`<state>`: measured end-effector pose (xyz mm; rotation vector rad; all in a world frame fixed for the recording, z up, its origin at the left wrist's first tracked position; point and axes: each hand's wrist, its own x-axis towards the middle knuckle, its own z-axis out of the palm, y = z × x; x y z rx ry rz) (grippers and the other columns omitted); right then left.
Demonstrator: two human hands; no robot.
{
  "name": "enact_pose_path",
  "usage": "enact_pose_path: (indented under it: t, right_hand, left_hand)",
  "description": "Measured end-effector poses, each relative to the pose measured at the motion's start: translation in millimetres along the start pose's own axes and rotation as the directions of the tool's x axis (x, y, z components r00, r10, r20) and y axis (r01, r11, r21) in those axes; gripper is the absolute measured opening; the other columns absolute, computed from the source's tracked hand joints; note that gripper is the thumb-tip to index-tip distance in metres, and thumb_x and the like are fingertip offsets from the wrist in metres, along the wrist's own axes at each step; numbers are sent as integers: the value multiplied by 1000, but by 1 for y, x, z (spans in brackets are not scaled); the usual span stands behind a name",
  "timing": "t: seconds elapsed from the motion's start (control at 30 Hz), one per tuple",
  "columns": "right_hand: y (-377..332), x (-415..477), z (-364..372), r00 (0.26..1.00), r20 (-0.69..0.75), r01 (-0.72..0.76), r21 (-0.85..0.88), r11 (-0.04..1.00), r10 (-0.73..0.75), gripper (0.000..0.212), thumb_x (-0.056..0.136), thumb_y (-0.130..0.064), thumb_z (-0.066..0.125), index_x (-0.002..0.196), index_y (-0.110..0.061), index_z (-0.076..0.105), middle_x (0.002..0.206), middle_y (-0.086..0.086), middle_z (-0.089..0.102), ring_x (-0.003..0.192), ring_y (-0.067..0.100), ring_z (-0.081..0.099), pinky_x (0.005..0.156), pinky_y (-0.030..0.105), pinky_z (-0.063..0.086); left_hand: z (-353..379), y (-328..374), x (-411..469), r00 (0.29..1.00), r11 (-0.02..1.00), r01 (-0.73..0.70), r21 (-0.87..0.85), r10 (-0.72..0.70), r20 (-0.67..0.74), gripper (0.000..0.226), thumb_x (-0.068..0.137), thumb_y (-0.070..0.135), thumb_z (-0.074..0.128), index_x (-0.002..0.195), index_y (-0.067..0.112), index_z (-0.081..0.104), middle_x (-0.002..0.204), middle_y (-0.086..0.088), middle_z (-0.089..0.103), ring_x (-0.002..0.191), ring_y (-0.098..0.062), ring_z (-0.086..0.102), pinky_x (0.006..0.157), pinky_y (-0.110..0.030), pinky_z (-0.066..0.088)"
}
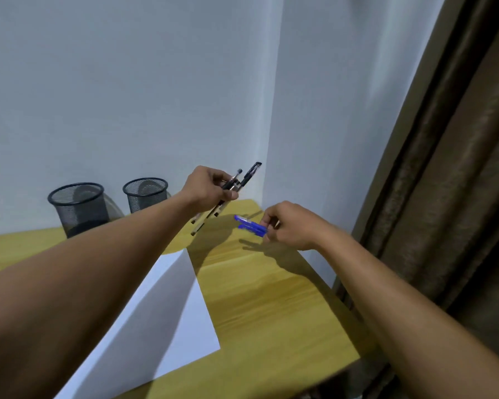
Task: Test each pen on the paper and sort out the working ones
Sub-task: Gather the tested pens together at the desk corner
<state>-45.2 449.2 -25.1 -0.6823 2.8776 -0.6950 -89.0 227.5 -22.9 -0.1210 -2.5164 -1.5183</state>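
My left hand (208, 187) is raised above the far end of the table and grips a bundle of black pens (236, 182), tilted with their caps pointing up and to the right. My right hand (288, 224) is lower and to the right, its fingers closed on blue pens (251, 226) that point left just above the wood. A white sheet of paper (167, 312) lies on the table below my left forearm, which covers its left part.
Two black mesh pen cups, one on the left (77, 208) and one to its right (146, 194), stand at the back of the yellow wooden table (271, 298) against the white wall. A brown curtain (444, 168) hangs at the right, close to the table's edge.
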Motion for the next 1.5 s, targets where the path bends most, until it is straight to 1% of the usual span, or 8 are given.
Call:
enact_pose_path:
  t: [0.07, 0.3, 0.47, 0.63, 0.73, 1.17, 1.33, 1.5]
  right_hand:
    - [-9, -2, -9, 998, -65, 1, 115, 993, 7, 9, 92, -10, 68, 92, -19, 71, 86, 0, 72, 62, 11, 58, 49, 22, 43]
    - [-78, 10, -32, 980, -201, 107, 534, 839, 3, 7, 89, -5, 75, 92, -7, 70, 69, 0, 65, 73, 18, 65, 72, 34, 56]
    - [-144, 39, -24, 960, -278, 181, 668, 722, 17, 12, 88, 1, 74, 98, 2, 68, 82, 12, 72, 78, 26, 71, 86, 49, 62]
    - [-195, 82, -2, 925, -376, 236, 680, 694, 53, 16, 85, 3, 74, 89, -10, 65, 86, 13, 71, 85, 32, 73, 86, 51, 62]
    - [-211, 112, 14, 897, -436, 249, 636, 730, 73, 16, 83, -4, 75, 86, -16, 67, 81, 9, 74, 85, 33, 75, 85, 52, 61]
    - [-203, 167, 67, 916, -382, 103, 510, 854, 118, 16, 83, -11, 78, 93, -16, 66, 84, 3, 74, 83, 24, 73, 81, 43, 61]
    - [-196, 170, 67, 924, -370, 90, 468, 879, 102, 32, 82, -14, 81, 111, -11, 67, 97, 4, 77, 93, 21, 71, 61, 22, 44]
    - [-202, 153, 54, 912, -403, 109, 430, 896, 82, 55, 88, -17, 77, 138, -11, 55, 131, 11, 64, 115, 23, 62, 84, 27, 43]
  left_hand:
    - [-14, 10, -7, 999, 994, -7, -110, 2, -51, 20, 77, 1, 80, 95, 7, 74, 77, -5, 70, 64, -15, 62, 72, -30, 55]
    - [-82, 33, -40, 959, 954, -116, -275, 36, -281, 12, 82, 2, 76, 89, 10, 71, 83, -8, 68, 71, -17, 62, 55, -16, 50]
    - [-150, 29, -53, 891, 959, -166, -231, 46, -451, 15, 81, 14, 79, 94, 17, 73, 91, -5, 74, 91, -23, 71, 81, -37, 60]
    - [-205, 17, -55, 788, 968, -188, -167, 47, -613, 13, 82, 16, 78, 93, 19, 72, 96, -3, 73, 96, -22, 70, 69, -32, 60]
    - [-229, -2, -48, 754, 961, -191, -198, 15, -656, 15, 78, 17, 80, 91, 21, 71, 96, -2, 73, 96, -21, 70, 78, -43, 61]
    - [-226, -85, -41, 720, 977, -2, -215, -148, -678, 19, 80, 18, 80, 96, 19, 70, 96, 0, 72, 91, -14, 67, 87, -44, 58]
    - [-219, -84, -45, 712, 978, 73, -195, -188, -677, 25, 78, 10, 81, 100, 15, 71, 93, -2, 73, 89, -17, 70, 89, -35, 57]
    - [-220, -69, -58, 709, 967, 124, -222, -243, -662, 58, 71, 7, 87, 124, 6, 64, 110, -8, 69, 95, -18, 66, 83, -23, 50]
